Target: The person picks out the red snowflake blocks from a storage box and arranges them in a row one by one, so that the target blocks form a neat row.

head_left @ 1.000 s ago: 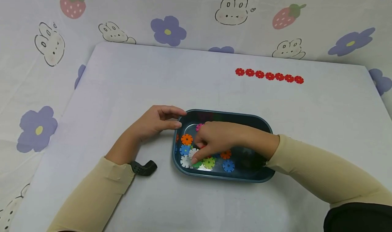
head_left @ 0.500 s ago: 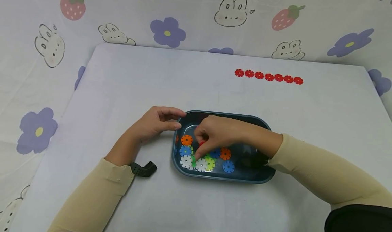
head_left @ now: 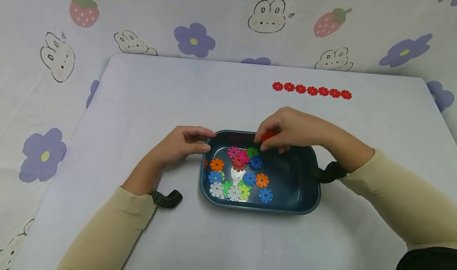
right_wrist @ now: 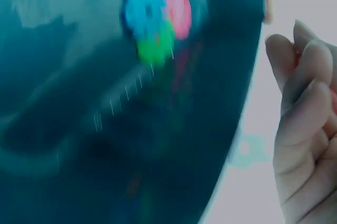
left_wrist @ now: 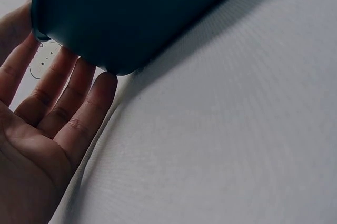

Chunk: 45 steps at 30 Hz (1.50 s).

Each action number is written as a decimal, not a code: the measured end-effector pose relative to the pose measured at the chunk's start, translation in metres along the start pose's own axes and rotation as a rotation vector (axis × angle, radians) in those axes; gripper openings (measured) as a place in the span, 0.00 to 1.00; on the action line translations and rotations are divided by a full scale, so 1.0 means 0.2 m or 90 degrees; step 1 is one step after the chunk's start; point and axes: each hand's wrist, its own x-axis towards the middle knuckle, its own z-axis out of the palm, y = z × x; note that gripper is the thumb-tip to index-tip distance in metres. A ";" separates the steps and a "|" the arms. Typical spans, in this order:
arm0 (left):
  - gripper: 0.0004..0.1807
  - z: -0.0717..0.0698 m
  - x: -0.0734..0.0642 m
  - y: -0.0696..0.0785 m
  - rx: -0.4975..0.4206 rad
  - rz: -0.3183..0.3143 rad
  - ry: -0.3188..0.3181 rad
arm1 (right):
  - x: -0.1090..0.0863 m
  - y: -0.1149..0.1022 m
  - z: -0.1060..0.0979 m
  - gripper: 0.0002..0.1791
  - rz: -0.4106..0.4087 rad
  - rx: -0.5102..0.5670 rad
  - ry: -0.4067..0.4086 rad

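Note:
My right hand (head_left: 296,127) pinches a red notched plastic disc (head_left: 268,135) between thumb and fingers, above the far rim of a dark teal tray (head_left: 285,186). The fingers cover part of that disc. In the right wrist view the curled fingers (right_wrist: 310,108) are beside the tray's edge. My left hand (head_left: 182,143) touches the tray's left far corner; the left wrist view has its fairly straight fingers (left_wrist: 79,124) against the outer wall. Inside the tray lie loose notched discs: pink ones (head_left: 233,152), blue (head_left: 265,195), orange (head_left: 262,180), white (head_left: 216,190) and green (head_left: 252,152).
Several red discs (head_left: 312,90) form a straight row toward the back right of the white table (head_left: 160,91). A patterned cloth (head_left: 228,20) hangs behind the table. Black camera mounts (head_left: 168,198) sit on both wrists.
My right hand has lifted from the tray's left part and moved right and away to the far rim, carrying a red disc. My left hand has stayed at the corner.

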 end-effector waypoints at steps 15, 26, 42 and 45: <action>0.20 0.00 0.00 -0.01 -0.001 -0.014 0.002 | -0.28 0.53 -0.48 0.29 0.270 -0.008 0.223; 0.21 0.00 0.01 -0.03 -0.033 -0.012 -0.006 | -0.44 1.01 -0.53 0.41 0.410 0.122 0.302; 0.21 0.00 0.00 -0.02 -0.017 -0.008 0.000 | -0.46 1.25 -0.49 0.39 0.525 0.067 0.376; 0.21 0.00 0.01 -0.02 -0.020 -0.009 0.000 | -0.46 1.25 -0.49 0.38 0.522 0.067 0.387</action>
